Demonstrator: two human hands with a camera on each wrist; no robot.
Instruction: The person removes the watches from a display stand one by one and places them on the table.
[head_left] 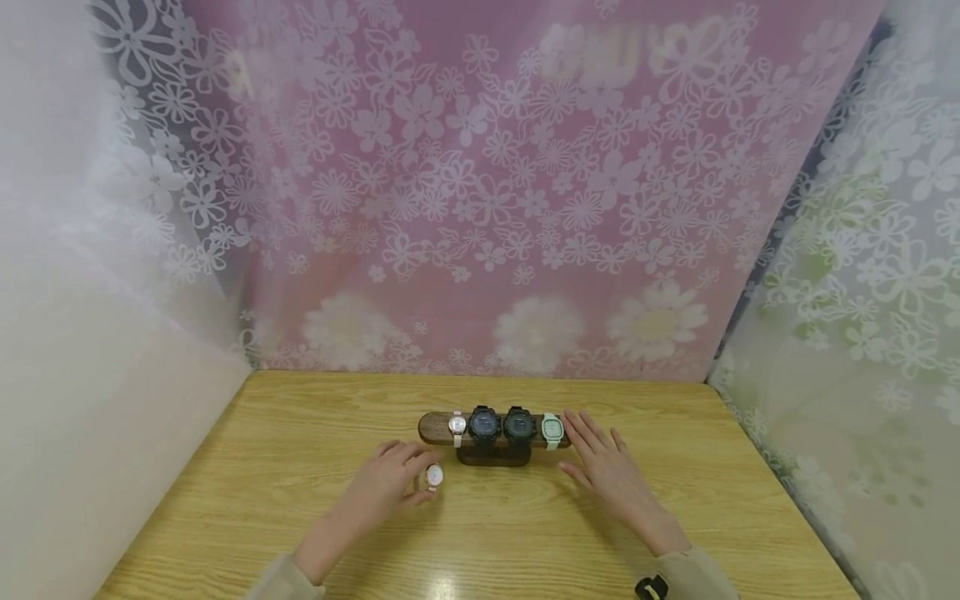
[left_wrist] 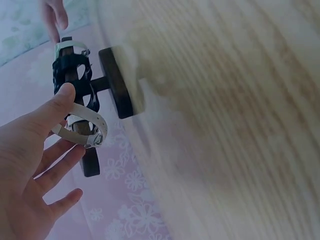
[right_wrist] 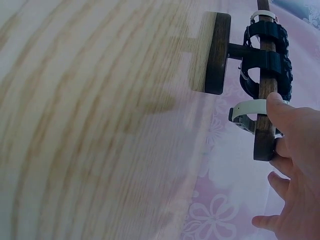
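Note:
My left hand (head_left: 382,487) pinches a small watch (head_left: 434,475) with a white face and a pale strap closed into a loop, just in front of the stand's left end. In the left wrist view, thumb and fingers are on either side of that strap (left_wrist: 92,116). A dark wooden T-bar watch stand (head_left: 433,428) bears a small pale watch (head_left: 457,424), two black watches (head_left: 483,423) and a mint-green square watch (head_left: 552,427). At the bar's right end is my right hand (head_left: 611,475), fingers nearly straight against the end and thumb spread in front.
The stand's base (head_left: 472,457) rests on a wood-grain table (head_left: 315,433). Flowered pink sheeting (head_left: 480,208) hangs behind the table, with pale sheeting (head_left: 885,375) along the right side. A dark band (head_left: 651,587) is at the right sleeve.

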